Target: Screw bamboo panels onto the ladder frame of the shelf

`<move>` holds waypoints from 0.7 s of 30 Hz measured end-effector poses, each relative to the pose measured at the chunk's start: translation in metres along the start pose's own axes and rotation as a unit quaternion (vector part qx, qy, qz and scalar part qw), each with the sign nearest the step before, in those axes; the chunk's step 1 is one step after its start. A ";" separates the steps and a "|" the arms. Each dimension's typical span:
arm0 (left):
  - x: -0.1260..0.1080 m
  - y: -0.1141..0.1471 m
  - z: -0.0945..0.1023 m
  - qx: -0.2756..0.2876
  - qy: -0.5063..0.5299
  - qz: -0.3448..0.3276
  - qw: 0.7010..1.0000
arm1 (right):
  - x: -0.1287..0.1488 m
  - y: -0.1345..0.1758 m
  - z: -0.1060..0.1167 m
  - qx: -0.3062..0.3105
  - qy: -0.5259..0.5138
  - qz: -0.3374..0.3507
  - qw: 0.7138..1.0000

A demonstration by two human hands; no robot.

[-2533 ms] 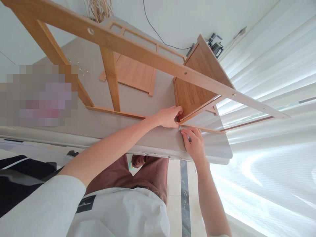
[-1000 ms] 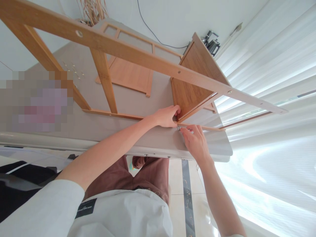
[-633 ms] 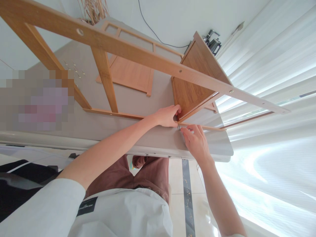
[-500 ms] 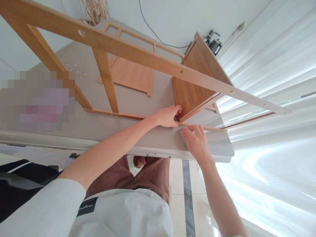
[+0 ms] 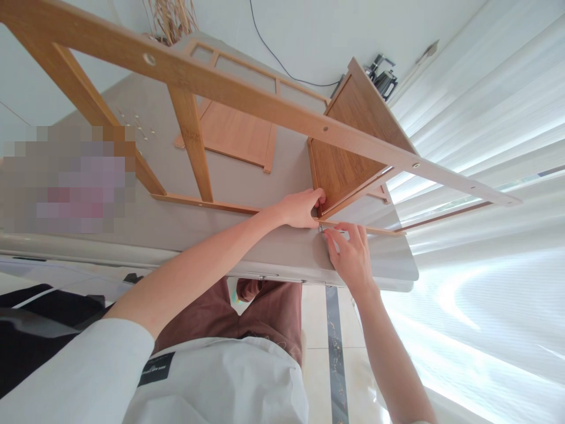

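Note:
A wooden frame (image 5: 247, 104) stands on its long edge, its lower rail (image 5: 229, 207) lying along the near part of the table. Against it stands a wooden shelf panel (image 5: 348, 176), tilted upright. At that panel's bottom corner my left hand (image 5: 304, 209) is closed around the joint of panel and rail. My right hand (image 5: 353, 253), just right of it, pinches a small thin metal tool (image 5: 322, 228), which looks like a hex key, against the rail's near side. Its far end is hidden by the fingers.
A flat wooden panel (image 5: 238, 132) and another slatted frame (image 5: 247, 66) lie farther back on the grey table (image 5: 282, 253). Several small fasteners (image 5: 140, 126) are scattered at the left, near a blurred patch. A dark kettle (image 5: 386, 83) stands behind; white curtains hang at the right.
My right hand's fingers have shifted slightly around the small metal tool at the rail. My left hand keeps its place at the panel corner.

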State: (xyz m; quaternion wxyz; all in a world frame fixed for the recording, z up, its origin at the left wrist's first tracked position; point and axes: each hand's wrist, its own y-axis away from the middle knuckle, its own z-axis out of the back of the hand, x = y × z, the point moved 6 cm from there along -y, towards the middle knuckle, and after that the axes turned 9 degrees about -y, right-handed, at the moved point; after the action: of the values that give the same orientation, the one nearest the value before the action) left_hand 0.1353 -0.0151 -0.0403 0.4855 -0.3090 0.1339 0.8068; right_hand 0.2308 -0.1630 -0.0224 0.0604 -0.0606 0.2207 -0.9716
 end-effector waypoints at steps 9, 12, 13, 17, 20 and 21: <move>-0.001 -0.001 0.001 -0.006 -0.005 -0.004 1.000 | -0.002 0.002 -0.006 0.005 -0.023 0.007 1.000; -0.001 -0.001 0.000 -0.009 -0.009 -0.003 1.000 | -0.002 0.002 -0.006 0.012 -0.026 0.014 0.999; -0.001 0.000 0.001 -0.009 -0.009 -0.002 1.000 | -0.002 0.002 -0.006 0.013 -0.025 0.014 1.000; -0.001 0.000 0.001 -0.004 -0.004 0.001 1.000 | -0.004 0.004 -0.005 0.006 -0.028 0.007 1.000; 0.000 -0.001 0.000 -0.004 -0.003 -0.002 1.000 | -0.004 0.007 -0.004 0.009 -0.040 0.006 0.999; 0.000 -0.001 0.000 -0.005 -0.003 -0.004 1.000 | -0.004 0.007 -0.004 0.013 -0.040 0.009 0.999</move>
State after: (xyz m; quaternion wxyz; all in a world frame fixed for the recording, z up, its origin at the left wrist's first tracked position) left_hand 0.1364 -0.0147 -0.0404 0.4871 -0.3100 0.1271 0.8065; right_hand 0.2343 -0.1672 -0.0296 0.0784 -0.0971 0.2062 -0.9705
